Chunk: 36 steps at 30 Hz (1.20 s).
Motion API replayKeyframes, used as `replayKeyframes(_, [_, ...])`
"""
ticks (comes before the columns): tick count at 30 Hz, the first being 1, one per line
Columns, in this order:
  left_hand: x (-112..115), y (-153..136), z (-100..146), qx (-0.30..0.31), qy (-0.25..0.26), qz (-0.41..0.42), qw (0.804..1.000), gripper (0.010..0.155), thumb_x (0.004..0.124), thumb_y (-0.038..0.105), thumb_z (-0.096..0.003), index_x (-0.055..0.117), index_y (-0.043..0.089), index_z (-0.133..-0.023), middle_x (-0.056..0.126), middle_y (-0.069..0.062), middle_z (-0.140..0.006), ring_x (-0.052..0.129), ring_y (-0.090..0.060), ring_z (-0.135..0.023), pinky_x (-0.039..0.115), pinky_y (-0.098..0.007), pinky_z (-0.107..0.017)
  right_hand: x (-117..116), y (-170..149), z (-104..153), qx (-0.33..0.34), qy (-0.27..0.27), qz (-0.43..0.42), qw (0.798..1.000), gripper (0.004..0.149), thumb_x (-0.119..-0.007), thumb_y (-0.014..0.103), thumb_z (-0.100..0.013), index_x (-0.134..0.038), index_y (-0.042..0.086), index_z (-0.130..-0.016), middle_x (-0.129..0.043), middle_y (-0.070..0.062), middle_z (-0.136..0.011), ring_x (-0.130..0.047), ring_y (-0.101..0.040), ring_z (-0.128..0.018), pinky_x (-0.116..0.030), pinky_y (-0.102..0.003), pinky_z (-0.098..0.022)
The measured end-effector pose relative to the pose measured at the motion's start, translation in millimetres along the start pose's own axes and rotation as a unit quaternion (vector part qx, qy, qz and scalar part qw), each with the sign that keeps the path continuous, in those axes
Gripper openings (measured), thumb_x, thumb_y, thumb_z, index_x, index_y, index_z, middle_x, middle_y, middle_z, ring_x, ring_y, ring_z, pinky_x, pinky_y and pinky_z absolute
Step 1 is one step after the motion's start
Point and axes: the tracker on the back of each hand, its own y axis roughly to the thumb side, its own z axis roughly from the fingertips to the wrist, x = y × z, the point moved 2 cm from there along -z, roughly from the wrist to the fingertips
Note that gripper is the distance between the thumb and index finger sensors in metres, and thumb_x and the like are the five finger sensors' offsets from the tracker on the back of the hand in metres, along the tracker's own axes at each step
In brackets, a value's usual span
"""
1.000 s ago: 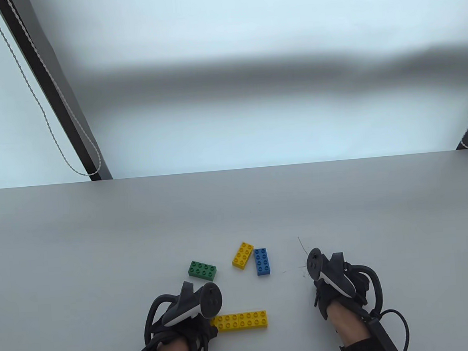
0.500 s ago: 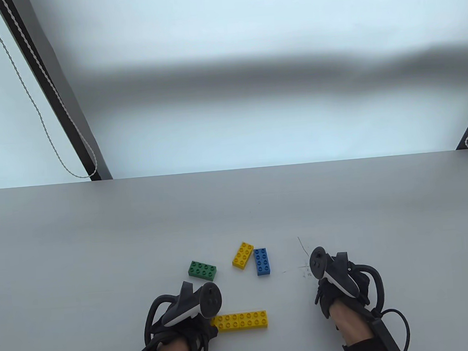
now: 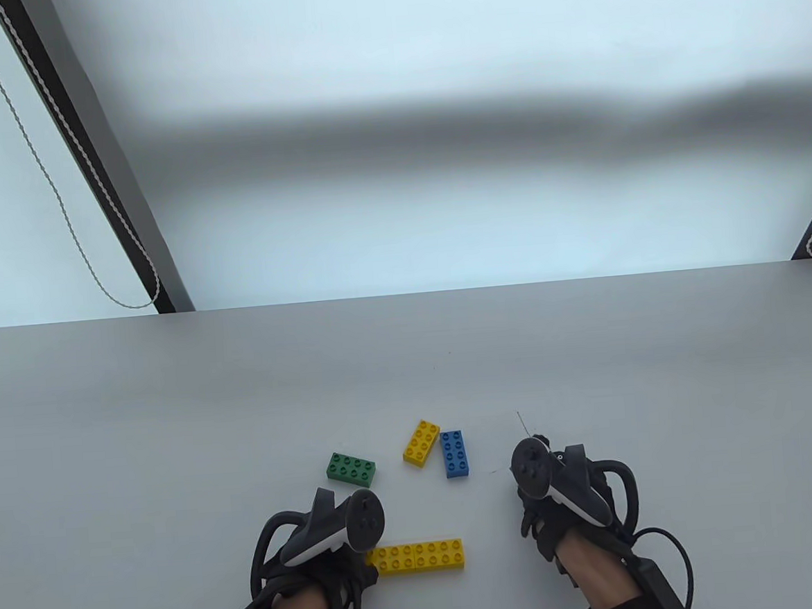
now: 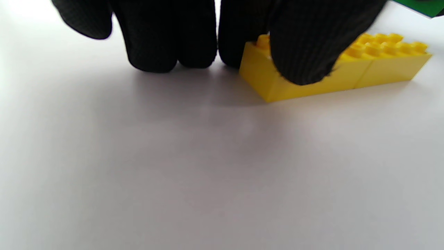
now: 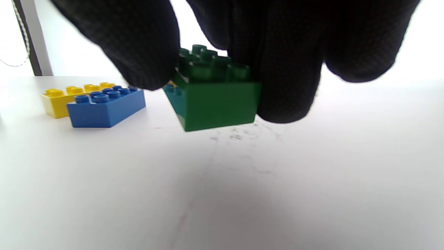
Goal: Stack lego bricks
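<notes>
Table (image 3: pixel 176 404): green brick (image 5: pixel 215 100) gripped by right hand (image 3: pixel 566 502), lifted.

Yellow, blue, green bricks (image 3: pixel 455 453); black gloves (image 5: pixel 284 52)

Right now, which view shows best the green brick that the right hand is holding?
The right wrist view: the held green brick sits pinched between gloved fingers, lifted off the table. In the table view the right hand and its tracker hide it; only another green brick shows. The left wrist view does not show it.

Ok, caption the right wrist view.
Right hand holds a green brick above the table, blue brick beside.
</notes>
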Motion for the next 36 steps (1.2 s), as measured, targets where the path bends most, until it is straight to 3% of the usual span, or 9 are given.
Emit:
replayKeyframes(7, [0.0, 0.0, 0.0, 0.000, 0.000, 0.000, 1.000, 0.063, 0.086, 0.049, -0.0375, 0.072, 0.029, -0.095, 0.073, -0.008, -0.103, 0.077, -0.034, -0.090, 0.060, -0.062, -0.069, 7.5, 38.1, 15.7, 0.077, -0.040, -0.018, 0.996, 0.067, -0.089, 0.038, -0.034, -0.069, 0.006, -0.089, -0.091, -0.016, -0.077, -0.103, -0.034, -0.054, -0.084, -0.057, -0.046])
replayKeyframes(21, [0.0, 0.0, 0.0, 0.000, 0.000, 0.000, 1.000, 0.063, 0.086, 0.050, -0.0376, 0.072, 0.029, -0.095, 0.073, -0.008, -0.103, 0.077, -0.034, -0.090, 0.060, -0.062, -0.069, -5.0, 110.8, 49.3, 0.261, -0.035, -0.036, 0.964, 0.065, -0.090, 0.034, -0.033, -0.069, 0.012, -0.090, -0.086, -0.013, -0.083, -0.097, -0.035, -0.063, -0.078, -0.059, -0.052])
replayKeyframes(36, [0.2, -0.2, -0.3, 0.001, -0.002, 0.002, 1.000, 0.063, 0.086, 0.049, -0.0376, 0.072, 0.029, -0.095, 0.073, -0.008, -0.103, 0.077, -0.034, -0.090, 0.060, -0.062, -0.069, -16.2, 134.4, 62.5, 0.311, -0.005, -0.019, 0.950, 0.064, -0.091, 0.033, -0.032, -0.071, 0.013, -0.089, -0.084, -0.013, -0.083, -0.094, -0.035, -0.064, -0.077, -0.059, -0.053])
